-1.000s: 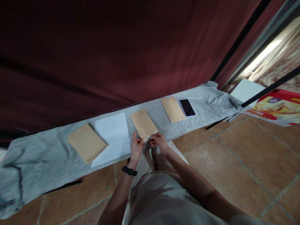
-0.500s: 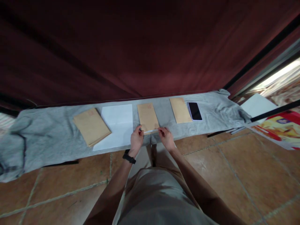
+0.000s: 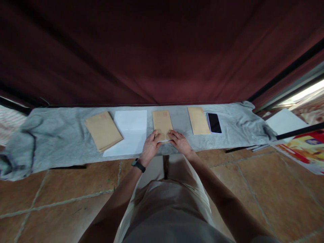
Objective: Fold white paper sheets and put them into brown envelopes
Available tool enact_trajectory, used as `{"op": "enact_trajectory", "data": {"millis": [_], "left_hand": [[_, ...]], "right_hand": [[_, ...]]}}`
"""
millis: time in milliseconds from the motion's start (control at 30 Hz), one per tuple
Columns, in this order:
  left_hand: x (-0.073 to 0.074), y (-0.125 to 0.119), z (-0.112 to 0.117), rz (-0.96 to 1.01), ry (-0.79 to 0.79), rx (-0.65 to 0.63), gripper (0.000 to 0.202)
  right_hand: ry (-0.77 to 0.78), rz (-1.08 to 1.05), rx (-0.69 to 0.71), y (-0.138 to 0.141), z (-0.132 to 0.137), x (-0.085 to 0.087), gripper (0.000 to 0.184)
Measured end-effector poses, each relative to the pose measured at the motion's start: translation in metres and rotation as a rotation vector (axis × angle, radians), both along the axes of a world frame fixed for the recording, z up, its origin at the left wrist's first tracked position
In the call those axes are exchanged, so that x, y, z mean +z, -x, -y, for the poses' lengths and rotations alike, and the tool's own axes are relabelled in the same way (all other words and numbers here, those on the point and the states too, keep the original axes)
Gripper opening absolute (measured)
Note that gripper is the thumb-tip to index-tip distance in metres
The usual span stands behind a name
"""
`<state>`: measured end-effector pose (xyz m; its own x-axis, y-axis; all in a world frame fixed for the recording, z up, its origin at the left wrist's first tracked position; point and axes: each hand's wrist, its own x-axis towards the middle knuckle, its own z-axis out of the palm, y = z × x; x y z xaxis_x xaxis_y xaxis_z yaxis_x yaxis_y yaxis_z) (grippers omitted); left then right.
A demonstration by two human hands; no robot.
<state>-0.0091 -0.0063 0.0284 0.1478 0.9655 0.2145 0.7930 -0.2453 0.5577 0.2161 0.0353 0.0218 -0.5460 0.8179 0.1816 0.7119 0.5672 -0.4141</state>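
A brown envelope (image 3: 162, 122) lies flat on the grey cloth (image 3: 63, 148) straight ahead of me. My left hand (image 3: 151, 146) rests on its near left corner with the fingers stretched out flat. My right hand (image 3: 180, 141) lies on its near right corner, fingers also spread and flat. A sliver of white paper shows at the envelope's near edge between the two hands. A black watch sits on my left wrist.
White sheets of paper (image 3: 130, 130) lie left of the envelope, and a stack of brown envelopes (image 3: 103, 131) further left. To the right lie another brown envelope (image 3: 198, 120) and a black phone (image 3: 214, 123). A dark red curtain (image 3: 152, 50) hangs behind; tiled floor (image 3: 265, 182) is below.
Both hands went from pinching the envelope's near edge to lying flat on it. The view has swung so the cloth now runs level across the frame.
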Motion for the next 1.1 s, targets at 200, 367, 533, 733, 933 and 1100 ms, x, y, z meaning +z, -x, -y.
{"op": "enact_trajectory", "data": {"millis": [200,367,533,733,933,1100], "left_hand": [[0.007,0.002,-0.004,-0.071,0.029,-0.042,0.040],[0.008,0.003,-0.004,-0.126,0.023,-0.058,0.038],[0.007,0.002,-0.003,-0.138,0.021,-0.039,0.036],[0.004,0.002,0.002,-0.117,0.021,-0.026,0.035],[0.003,-0.009,0.008,0.049,-0.016,-0.093,0.035],[0.002,-0.022,0.010,0.192,0.038,-0.153,0.039]], "right_hand": [[0.005,0.040,0.023,0.000,-0.003,0.003,0.043],[0.005,0.030,0.030,0.000,-0.003,0.002,0.039],[0.001,0.017,0.019,0.001,-0.001,-0.001,0.037],[-0.021,0.033,0.016,0.001,0.003,-0.001,0.037],[-0.056,-0.010,0.013,0.002,0.006,-0.005,0.039],[-0.049,-0.034,0.059,0.003,0.009,-0.007,0.042]]}}
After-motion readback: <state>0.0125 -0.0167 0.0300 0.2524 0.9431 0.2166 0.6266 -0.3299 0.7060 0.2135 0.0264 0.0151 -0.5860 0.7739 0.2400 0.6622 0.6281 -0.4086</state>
